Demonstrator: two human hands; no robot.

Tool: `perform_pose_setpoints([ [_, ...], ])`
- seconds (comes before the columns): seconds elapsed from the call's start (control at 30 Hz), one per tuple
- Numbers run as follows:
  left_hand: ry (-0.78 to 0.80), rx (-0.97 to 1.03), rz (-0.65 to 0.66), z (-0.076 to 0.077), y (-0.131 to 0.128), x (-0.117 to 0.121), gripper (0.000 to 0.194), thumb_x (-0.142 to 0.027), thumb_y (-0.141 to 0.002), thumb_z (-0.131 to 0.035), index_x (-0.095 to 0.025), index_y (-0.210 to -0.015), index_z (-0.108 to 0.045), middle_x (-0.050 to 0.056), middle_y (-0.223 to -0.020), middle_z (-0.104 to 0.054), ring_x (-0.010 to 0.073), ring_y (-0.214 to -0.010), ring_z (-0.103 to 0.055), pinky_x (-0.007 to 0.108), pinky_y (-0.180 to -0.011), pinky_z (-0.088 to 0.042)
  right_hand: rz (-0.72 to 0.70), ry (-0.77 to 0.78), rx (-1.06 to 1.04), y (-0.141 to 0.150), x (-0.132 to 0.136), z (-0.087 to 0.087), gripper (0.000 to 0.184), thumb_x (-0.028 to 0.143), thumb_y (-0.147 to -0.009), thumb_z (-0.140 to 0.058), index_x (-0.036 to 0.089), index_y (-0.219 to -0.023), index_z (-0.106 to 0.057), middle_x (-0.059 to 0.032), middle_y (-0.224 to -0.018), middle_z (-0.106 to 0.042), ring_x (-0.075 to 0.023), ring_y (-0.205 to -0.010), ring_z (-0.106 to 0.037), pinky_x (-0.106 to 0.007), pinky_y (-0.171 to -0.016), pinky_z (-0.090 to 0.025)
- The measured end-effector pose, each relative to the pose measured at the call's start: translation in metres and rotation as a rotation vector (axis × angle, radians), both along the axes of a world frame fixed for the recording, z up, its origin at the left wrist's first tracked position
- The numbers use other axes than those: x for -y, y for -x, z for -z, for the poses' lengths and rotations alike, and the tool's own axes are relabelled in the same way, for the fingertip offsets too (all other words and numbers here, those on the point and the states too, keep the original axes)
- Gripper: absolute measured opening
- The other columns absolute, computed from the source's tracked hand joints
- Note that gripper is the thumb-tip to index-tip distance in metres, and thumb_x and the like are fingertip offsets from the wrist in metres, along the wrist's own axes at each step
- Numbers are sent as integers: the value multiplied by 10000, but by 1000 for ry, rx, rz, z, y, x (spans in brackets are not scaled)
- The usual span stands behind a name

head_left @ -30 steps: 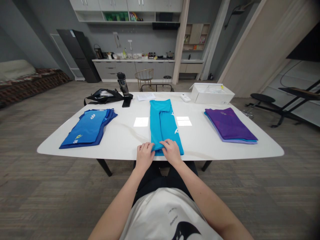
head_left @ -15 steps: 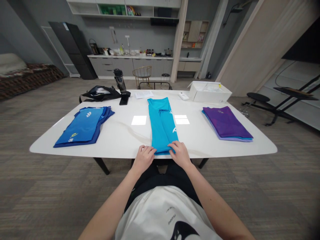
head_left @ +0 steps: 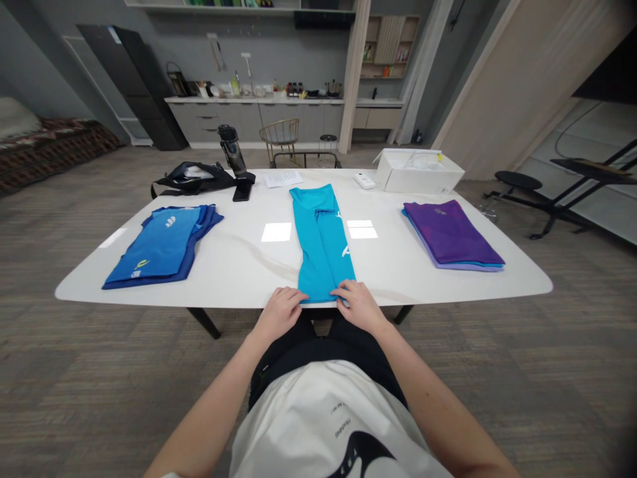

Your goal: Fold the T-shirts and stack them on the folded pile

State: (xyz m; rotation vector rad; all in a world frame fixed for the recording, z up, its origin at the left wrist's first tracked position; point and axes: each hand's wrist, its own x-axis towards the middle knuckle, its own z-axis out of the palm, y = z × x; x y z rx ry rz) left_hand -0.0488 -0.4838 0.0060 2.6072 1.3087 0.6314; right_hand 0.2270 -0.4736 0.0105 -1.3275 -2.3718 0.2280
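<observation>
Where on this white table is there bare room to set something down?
Two patches of the white table look free: between the blue stack and the turquoise garment, and between that garment and the purple stack. The far side is more crowded: black bag, bottle, phone and paper at left, small white device and white box at right.

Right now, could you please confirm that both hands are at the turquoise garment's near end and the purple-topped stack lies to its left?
Not quite: the purple-topped stack lies to the right of the turquoise garment, as the head view shows. The left hand and right hand are indeed at the garment's near end.
</observation>
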Motion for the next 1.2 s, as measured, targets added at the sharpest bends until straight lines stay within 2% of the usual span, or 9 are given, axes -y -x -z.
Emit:
perform_pose_setpoints([
  [0.13,-27,-108,19,-1,14,-17,432,-104,-997,-409,-270,-1328,-631,83,-1318,-667,251,-1190,-574,432,-978,-429,12,4,9,-9,2,-4,349,136,-955,-554,279,-1213,-741,-73,-1124,-658,-231,-1051,-582,-393,-905,-391],
  [0.23,-63,-151,75,-1,17,-31,419,-101,-990,-445,-276,-1319,-636,70,-1402,-633,259,-1250,-535,441,-1003,-391,-4,7,30,-13,2,-8,420,136,-989,-514,314,-1331,-682,-73,-1187,-655,-236,-1089,-564,-399,-918,-380],
  [0.37,-89,-136,118,4,16,-36,285,-146,-1020,-453,-242,-1161,-682,69,-1228,-713,232,-1131,-588,441,-993,-359,-31,39,67,-14,5,-7,365,223,-1030,-513,311,-1349,-668,-83,-1201,-649,-254,-1117,-546,-394,-914,-385],
  [0.57,-140,-152,75,9,18,-22,255,-149,-1026,-446,-206,-1117,-677,75,-1035,-699,231,-997,-586,432,-948,-379,-36,42,70,-16,3,0,378,237,-1059,-472,338,-1369,-662,-84,-1134,-647,-247,-1069,-560,-389,-890,-390],
  [0.7,-116,-128,85,2,23,-20,238,-170,-1016,-484,-216,-1126,-690,80,-1054,-672,238,-1024,-578,410,-915,-408,-85,79,23,-24,-5,1,377,203,-1052,-468,338,-1326,-688,-72,-1118,-648,-229,-1062,-586,-389,-904,-405],
  [0.8,-108,-101,75,-2,31,-32,257,-173,-1023,-478,-224,-1157,-692,84,-1106,-670,238,-1063,-583,396,-906,-424,-66,61,-43,-37,-17,0,376,157,-1036,-456,292,-1268,-719,-76,-1102,-657,-223,-1050,-611,-384,-904,-427],
  [1.0,-139,-132,100,11,49,-62,272,-230,-1036,-501,-214,-1240,-681,102,-1196,-695,255,-1126,-614,407,-939,-456,-41,64,-69,-74,-38,5,277,200,-1024,-491,246,-1122,-746,-77,-1068,-673,-228,-1015,-648,-357,-885,-484],
  [1.1,-108,-122,122,15,49,-59,299,-246,-1048,-483,-213,-1284,-664,101,-1242,-695,252,-1151,-622,408,-968,-467,-68,81,-94,-85,-33,9,259,255,-1037,-498,252,-1165,-723,-75,-1071,-677,-230,-1010,-653,-357,-892,-500],
  [1.2,-62,-85,132,14,45,-43,332,-259,-1058,-462,-235,-1341,-635,94,-1280,-684,239,-1173,-618,407,-991,-467,-102,83,-103,-89,-23,8,271,286,-1048,-493,261,-1216,-705,-79,-1077,-679,-235,-1017,-649,-366,-894,-502],
])
